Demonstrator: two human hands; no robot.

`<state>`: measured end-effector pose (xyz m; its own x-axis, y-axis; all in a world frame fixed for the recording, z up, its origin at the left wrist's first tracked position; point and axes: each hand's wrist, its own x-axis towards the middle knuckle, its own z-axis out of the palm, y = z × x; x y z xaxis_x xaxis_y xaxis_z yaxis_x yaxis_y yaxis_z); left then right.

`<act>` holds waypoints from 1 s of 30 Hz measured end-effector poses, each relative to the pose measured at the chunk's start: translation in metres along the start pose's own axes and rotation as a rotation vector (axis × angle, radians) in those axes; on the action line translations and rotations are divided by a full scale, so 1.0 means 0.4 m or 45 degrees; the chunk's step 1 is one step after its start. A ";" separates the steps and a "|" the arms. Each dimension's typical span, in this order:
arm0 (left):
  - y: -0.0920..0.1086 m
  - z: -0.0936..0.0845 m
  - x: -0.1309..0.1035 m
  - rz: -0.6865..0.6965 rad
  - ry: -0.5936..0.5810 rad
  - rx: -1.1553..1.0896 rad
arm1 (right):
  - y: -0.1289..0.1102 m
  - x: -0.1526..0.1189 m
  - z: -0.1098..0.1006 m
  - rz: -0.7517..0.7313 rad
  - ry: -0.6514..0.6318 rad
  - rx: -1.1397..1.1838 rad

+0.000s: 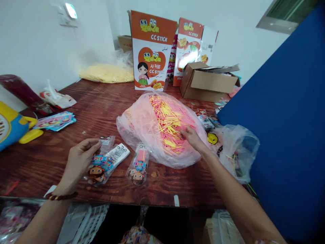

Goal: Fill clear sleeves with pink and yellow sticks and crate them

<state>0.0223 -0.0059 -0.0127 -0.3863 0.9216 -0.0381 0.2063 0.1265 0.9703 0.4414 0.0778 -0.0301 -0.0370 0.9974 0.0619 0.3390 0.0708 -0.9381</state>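
Observation:
My left hand pinches the top of a small clear plastic bag printed with a cartoon face. Beneath it lies a fanned stack of the same printed bags on the table. To the right of the stack rests a printed bag with pink and yellow sticks inside. My right hand reaches into a large open plastic bag, its curled fingers closed at the heap of thin pink and yellow sticks. The fingertips are partly hidden among the sticks.
Tall printed cartons and an open cardboard box stand at the back. A blue panel bounds the right side. A yellow-and-blue toy-like object and colourful packets sit left. A clear bag lies at right.

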 end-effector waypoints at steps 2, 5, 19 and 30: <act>0.014 0.010 -0.015 -0.121 -0.003 -0.164 | -0.001 -0.008 0.022 -0.009 -0.087 -0.202; 0.021 0.030 -0.039 -0.235 -0.080 -0.319 | -0.006 -0.011 0.059 -0.097 -0.190 -0.687; -0.012 0.072 -0.112 -0.307 -0.152 -0.299 | -0.063 0.038 0.201 -0.214 -0.476 -1.176; -0.012 0.072 -0.131 -0.348 -0.241 -0.328 | -0.059 0.047 0.173 -0.054 -0.463 -1.026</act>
<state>0.0675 -0.0442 -0.0221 -0.2186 0.9211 -0.3222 -0.1219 0.3018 0.9455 0.3677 0.0937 -0.0306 -0.3145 0.9374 -0.1496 0.8849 0.2325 -0.4037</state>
